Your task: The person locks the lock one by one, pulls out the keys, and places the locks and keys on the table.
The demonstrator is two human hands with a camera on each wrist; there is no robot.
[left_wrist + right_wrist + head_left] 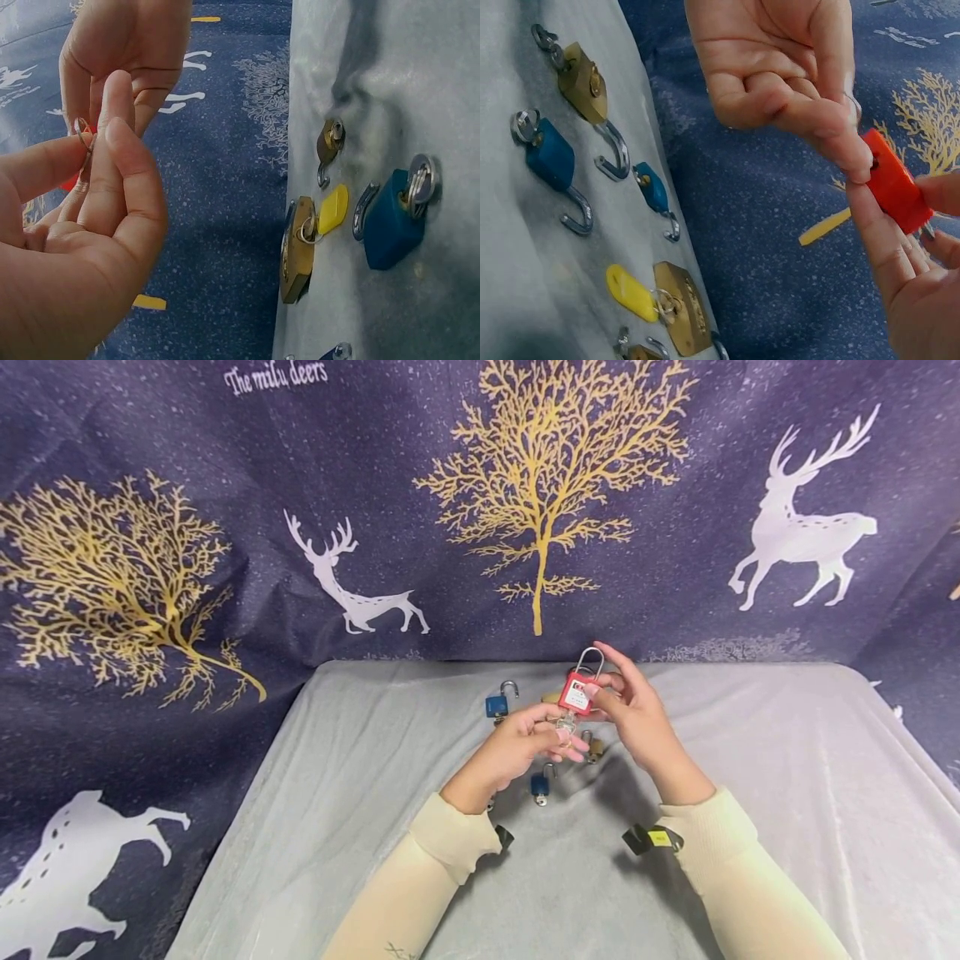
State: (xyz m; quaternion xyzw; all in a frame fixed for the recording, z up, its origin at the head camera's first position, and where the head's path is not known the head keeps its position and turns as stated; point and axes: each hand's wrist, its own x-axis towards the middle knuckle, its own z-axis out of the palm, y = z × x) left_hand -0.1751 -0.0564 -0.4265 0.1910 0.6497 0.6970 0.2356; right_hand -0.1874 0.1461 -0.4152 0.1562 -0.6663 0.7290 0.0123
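A red padlock point(576, 695) with a white label is held up above the table, its tall shackle pointing up. My right hand point(647, 727) grips the padlock body from the right, thumb on the label side, index finger reaching up beside the shackle. Below the body, my left hand point(517, 747) pinches the key end with thumb and fingers. A metal key ring point(85, 139) shows between those fingertips in the left wrist view. The right wrist view has the red body point(894, 184) between both hands; the keyhole area is partly covered by left fingers.
Several padlocks with open shackles lie on the grey cloth point(780, 777) under the hands: blue padlocks point(497, 707) and brass padlocks point(583, 84), keys in some. A larger brass padlock point(682, 307) has a yellow tag point(632, 292). A dark deer-print curtain point(375, 460) hangs behind.
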